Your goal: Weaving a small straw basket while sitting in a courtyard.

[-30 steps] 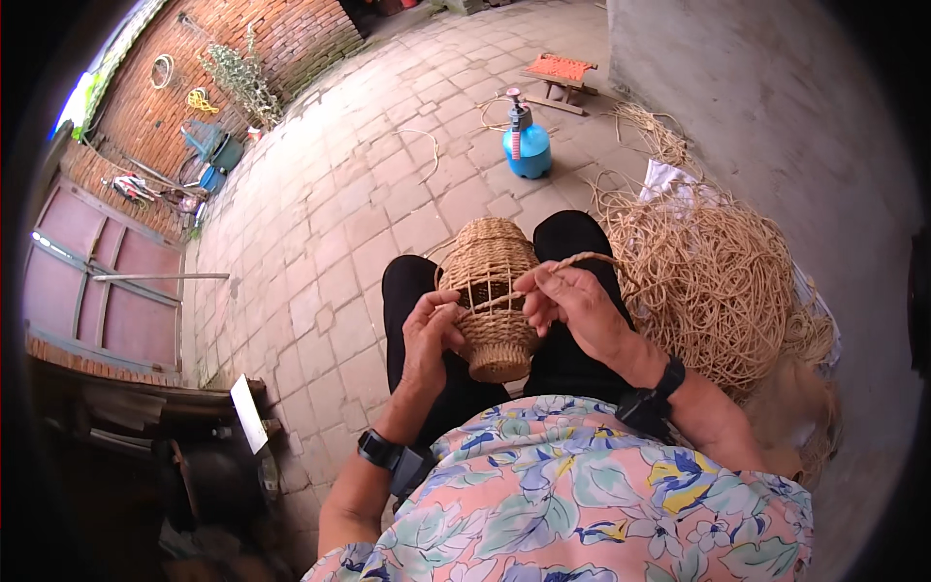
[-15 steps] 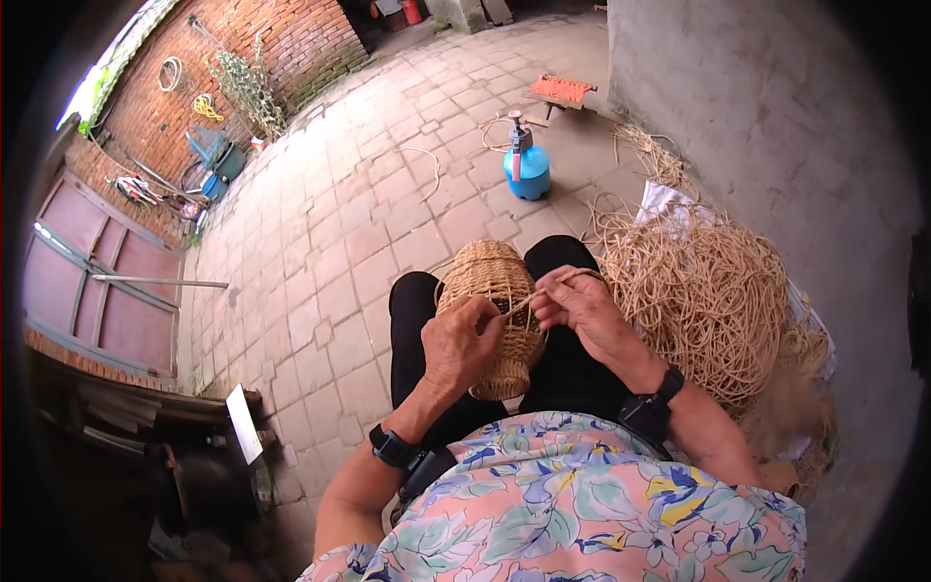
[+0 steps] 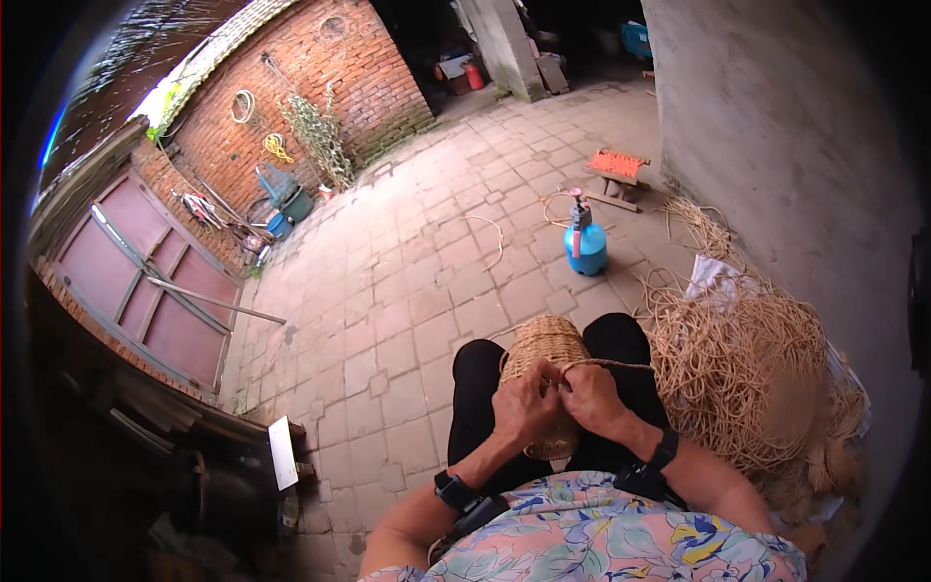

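Observation:
A tan woven basket [image 3: 545, 339], made of straw-like cord, lies between my knees with its narrow end toward me. My left hand [image 3: 526, 405] is closed against the basket's upper side, fingertips curled onto the weave. Right beside it, my right hand [image 3: 593, 396] pinches a strand of twisted cord [image 3: 621, 365], which trails off to the right over my thigh. The fingertips of both hands nearly touch, and they hide the spot where the cord meets the basket. Below the hands, the basket's narrow end [image 3: 551, 446] shows.
To my right a big tangled heap of cord [image 3: 732, 359] lies by the grey wall [image 3: 766, 126]. Ahead stand a blue pump sprayer [image 3: 586, 250] and a low stool with an orange seat [image 3: 619, 167]. At the left are a white board [image 3: 282, 453] and a pinkish gate [image 3: 145, 281].
My hands have come together over the basket; before, they were apart with cord stretched between them. The whole view has shifted, so everything sits lower and further right.

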Available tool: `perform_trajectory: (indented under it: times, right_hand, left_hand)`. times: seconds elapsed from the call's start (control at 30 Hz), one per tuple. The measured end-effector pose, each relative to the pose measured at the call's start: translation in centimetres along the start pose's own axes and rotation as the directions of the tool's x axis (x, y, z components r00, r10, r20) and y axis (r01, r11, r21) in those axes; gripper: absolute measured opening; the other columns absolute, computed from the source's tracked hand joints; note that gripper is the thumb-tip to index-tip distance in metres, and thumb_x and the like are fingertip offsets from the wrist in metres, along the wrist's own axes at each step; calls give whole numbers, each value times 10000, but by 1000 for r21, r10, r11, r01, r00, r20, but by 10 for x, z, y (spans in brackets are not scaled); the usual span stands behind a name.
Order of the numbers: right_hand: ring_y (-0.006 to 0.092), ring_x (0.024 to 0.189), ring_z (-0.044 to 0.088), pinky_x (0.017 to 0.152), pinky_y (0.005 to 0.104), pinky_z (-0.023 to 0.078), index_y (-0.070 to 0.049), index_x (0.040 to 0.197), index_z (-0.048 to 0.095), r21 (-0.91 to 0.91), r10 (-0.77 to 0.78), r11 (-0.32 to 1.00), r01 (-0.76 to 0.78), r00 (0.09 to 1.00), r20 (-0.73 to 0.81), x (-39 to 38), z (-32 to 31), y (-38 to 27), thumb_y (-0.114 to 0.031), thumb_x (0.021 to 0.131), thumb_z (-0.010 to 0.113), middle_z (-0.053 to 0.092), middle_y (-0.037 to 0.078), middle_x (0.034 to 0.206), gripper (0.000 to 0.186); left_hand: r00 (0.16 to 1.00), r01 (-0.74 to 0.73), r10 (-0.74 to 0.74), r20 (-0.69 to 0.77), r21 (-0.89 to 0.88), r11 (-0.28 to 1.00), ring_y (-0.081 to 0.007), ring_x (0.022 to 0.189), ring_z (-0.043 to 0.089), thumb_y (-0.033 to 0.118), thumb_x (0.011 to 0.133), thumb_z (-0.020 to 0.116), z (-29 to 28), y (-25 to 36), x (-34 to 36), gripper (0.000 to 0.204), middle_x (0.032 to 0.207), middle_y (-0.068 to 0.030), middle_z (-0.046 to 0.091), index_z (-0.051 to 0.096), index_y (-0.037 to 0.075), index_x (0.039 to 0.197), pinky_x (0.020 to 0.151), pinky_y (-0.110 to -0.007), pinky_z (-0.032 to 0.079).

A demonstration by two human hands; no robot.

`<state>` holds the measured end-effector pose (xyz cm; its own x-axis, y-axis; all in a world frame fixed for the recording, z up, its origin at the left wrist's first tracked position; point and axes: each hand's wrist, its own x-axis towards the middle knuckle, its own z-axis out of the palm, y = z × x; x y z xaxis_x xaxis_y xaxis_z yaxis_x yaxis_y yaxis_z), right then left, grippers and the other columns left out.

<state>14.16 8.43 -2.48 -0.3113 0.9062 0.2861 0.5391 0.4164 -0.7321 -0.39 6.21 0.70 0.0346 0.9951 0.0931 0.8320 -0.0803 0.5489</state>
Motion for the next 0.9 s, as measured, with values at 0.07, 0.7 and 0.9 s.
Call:
perform_trajectory:
  times: [0.07,0.7,0.9]
  right_hand:
    - [374,707,657,660,468,520,-25,785,688,-74,-4,997,1,999,-44,3,6,-6,-168,778,640,655,192,722,151]
    - [69,561,491,501,236,398,-11,1030,564,508,362,789,-346,930,71,-11,-49,43,-68,812,652,548,-2,678,242]
    - [74,573,510,527,229,422,-19,901,609,308,415,859,-408,909,44,-23,-82,69,-185,874,656,549,-10,659,174]
  left_hand:
    - [999,33,-39,-35,-140,990,-227,714,677,128,783,609,3,-6,-2,185,751,-60,689,625,134,968,658,-345,518]
    - [981,-159,113,-160,-310,937,-175,662,632,51,814,673,-10,-23,-12,84,777,-77,617,627,33,882,633,-296,510]
    - [844,-510,512,-161,60,858,-253,686,643,76,794,687,-2,5,3,59,792,-68,628,661,81,847,598,-363,505]
